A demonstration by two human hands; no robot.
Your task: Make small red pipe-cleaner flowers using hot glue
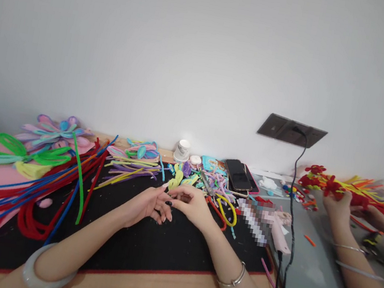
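Observation:
My left hand point(148, 205) is over the black mat point(145, 249), palm turned inward, its fingers loosely spread and nothing visible in them. Against its fingertips rests my right hand point(191, 205), with index finger and thumb curled toward each other. Whether a tiny thing lies between those fingertips is hidden. Just beyond the hands sits a yellow looped chenille-stem piece point(176, 179). Scissors point(209, 186) with yellow and orange-red handles lie right of it, among short pastel chenille stems point(220, 185).
Long red and blue chenille stems point(41, 182) and a pastel chenille flower point(63, 134) lie left. Behind are a paper cup point(182, 149) and phones point(238, 175). A corded pink tool point(280, 235) lies right. A co-worker's hand point(337, 210) holds red chenille work.

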